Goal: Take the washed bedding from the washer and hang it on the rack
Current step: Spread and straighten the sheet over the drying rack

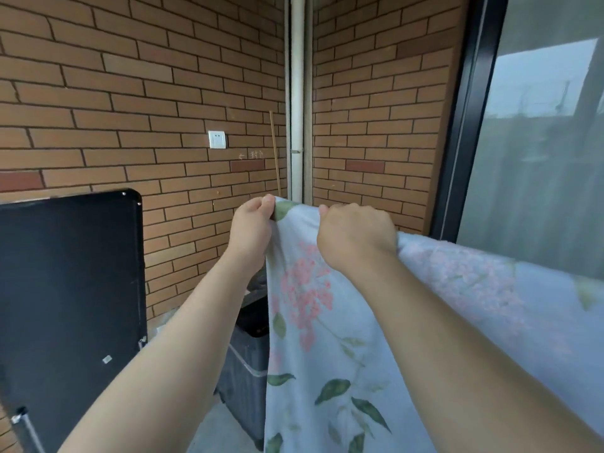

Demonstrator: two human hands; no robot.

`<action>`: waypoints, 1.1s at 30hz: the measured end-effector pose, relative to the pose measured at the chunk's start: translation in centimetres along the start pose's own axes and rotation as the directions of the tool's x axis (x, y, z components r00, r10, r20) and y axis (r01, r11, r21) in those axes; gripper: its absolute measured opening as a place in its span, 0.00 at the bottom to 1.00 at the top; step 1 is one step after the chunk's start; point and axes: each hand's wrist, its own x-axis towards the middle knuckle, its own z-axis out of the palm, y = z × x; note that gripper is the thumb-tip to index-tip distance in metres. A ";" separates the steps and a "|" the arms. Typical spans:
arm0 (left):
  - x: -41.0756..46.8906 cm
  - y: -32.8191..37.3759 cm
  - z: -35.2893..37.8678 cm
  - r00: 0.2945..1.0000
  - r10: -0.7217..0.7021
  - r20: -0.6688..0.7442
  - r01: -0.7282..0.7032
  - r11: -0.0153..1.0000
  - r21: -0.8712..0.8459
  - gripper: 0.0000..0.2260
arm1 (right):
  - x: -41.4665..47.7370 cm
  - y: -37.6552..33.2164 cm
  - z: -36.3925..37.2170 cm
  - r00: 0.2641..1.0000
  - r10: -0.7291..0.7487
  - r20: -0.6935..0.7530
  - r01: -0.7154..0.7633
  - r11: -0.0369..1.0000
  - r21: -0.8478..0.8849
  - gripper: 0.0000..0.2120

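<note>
A pale blue bed sheet (327, 338) printed with pink flowers and green leaves hangs in front of me, its top edge running from the middle of the view to the right. My left hand (251, 230) pinches the sheet's upper left corner. Just to the right, my right hand (356, 237) grips the top edge with curled fingers. The sheet drapes down over whatever carries it, so the rack itself is hidden. A dark grey washer (245, 364) stands low behind the sheet, partly covered by it.
Brick walls meet in a corner with a white pipe (297, 93) and a thin wooden stick (274, 152). A white switch plate (218, 139) is on the left wall. A black panel (68, 305) stands at the left. A dark-framed window (539, 142) fills the right.
</note>
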 end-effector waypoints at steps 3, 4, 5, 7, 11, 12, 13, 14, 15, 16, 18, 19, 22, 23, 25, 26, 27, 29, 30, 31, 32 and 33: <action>-0.2 2.2 -0.7 0.963 -0.226 0.146 0.256 0.936 -0.240 0.09 | 0.1 -0.6 -0.3 1.000 -0.001 0.018 0.001 1.000 0.014 0.15; -0.3 2.4 -0.9 0.946 -0.242 0.214 0.295 0.917 -0.268 0.09 | 0.0 -0.7 -0.4 1.000 -0.001 0.022 0.001 1.000 0.013 0.15; -0.4 2.5 -1.1 0.935 -0.254 0.248 0.321 0.903 -0.286 0.09 | 0.0 -0.8 -0.5 1.000 -0.002 0.023 0.002 1.000 0.013 0.15; -0.3 2.2 -1.4 0.921 -0.303 0.245 0.368 0.883 -0.292 0.06 | -0.2 -0.8 -0.5 1.000 -0.008 0.016 0.008 1.000 0.005 0.14; 0.7 0.9 -1.7 0.918 -0.351 0.186 0.392 0.876 -0.283 0.11 | -0.5 -0.2 -0.3 1.000 -0.006 -0.019 0.006 1.000 -0.001 0.12; 0.9 0.6 -1.8 0.928 -0.336 0.158 0.368 0.889 -0.273 0.12 | -0.5 -0.1 -0.3 1.000 -0.005 -0.019 0.005 1.000 0.005 0.11; 1.0 0.4 -1.7 0.938 -0.322 0.133 0.346 0.902 -0.259 0.13 | -0.6 0.1 -0.3 1.000 -0.002 -0.021 0.002 1.000 0.016 0.11; 1.2 0.3 -1.7 0.945 -0.309 0.109 0.327 0.913 -0.245 0.14 | -0.5 0.2 -0.4 1.000 0.001 -0.021 0.000 1.000 0.026 0.12; 1.2 0.2 -1.5 0.950 -0.297 0.097 0.312 0.922 -0.228 0.12 | -0.4 0.3 -0.4 1.000 0.006 -0.023 -0.005 1.000 0.031 0.13; 1.1 0.2 -1.4 0.953 -0.289 0.093 0.302 0.933 -0.195 0.09 | -0.3 0.3 -0.3 1.000 0.012 -0.024 -0.011 0.999 0.035 0.15; 0.8 0.2 -1.0 0.938 -0.313 0.149 0.331 0.936 -0.121 0.07 | 0.0 0.3 -0.2 1.000 0.026 -0.014 -0.026 0.999 0.045 0.18; 0.6 0.1 -0.8 0.920 -0.335 0.205 0.358 0.930 -0.087 0.13 | 0.1 0.2 -0.2 0.999 0.030 -0.009 -0.030 0.998 0.051 0.18; 0.5 -0.7 0.0 0.857 -0.351 0.377 0.408 0.909 -0.080 0.24 | 0.2 0.0 0.0 0.999 0.044 0.000 -0.044 0.997 0.067 0.15; 0.5 -1.0 0.2 0.851 -0.346 0.395 0.399 0.915 -0.060 0.25 | 0.2 -0.1 0.0 0.999 0.052 0.002 -0.052 0.996 0.072 0.15; 0.4 -1.4 0.7 0.858 -0.338 0.386 0.376 0.926 -0.023 0.24 | 0.2 -0.2 0.2 0.998 0.058 0.000 -0.057 0.995 0.082 0.13; 0.5 -1.6 0.9 0.864 -0.335 0.376 0.375 0.926 -0.036 0.23 | 0.2 -0.2 0.2 0.998 0.059 -0.003 -0.059 0.995 0.086 0.12; 0.6 -1.9 1.0 0.868 -0.333 0.368 0.379 0.923 -0.058 0.23 | 0.2 -0.2 0.2 0.998 0.061 -0.005 -0.060 0.994 0.088 0.13; 0.5 -2.3 1.1 0.877 -0.322 0.356 0.379 0.920 -0.102 0.22 | 0.3 0.0 0.3 0.998 0.062 -0.005 -0.062 0.995 0.082 0.13; 0.6 -2.6 1.1 0.886 -0.313 0.342 0.375 0.917 -0.132 0.21 | 0.4 0.1 0.3 0.998 0.062 -0.004 -0.061 0.995 0.080 0.13; 0.9 -3.0 1.2 0.894 -0.301 0.334 0.369 0.914 -0.166 0.21 | 0.4 0.2 0.4 0.998 0.060 -0.005 -0.059 0.995 0.079 0.13; 1.1 -3.4 1.1 0.903 -0.281 0.323 0.353 0.917 -0.188 0.20 | 0.4 0.2 0.5 0.998 0.058 -0.010 -0.057 0.995 0.077 0.13; 1.2 -3.7 1.1 0.913 -0.262 0.312 0.331 0.924 -0.192 0.18 | 0.4 0.2 0.6 0.998 0.056 -0.016 -0.055 0.996 0.076 0.13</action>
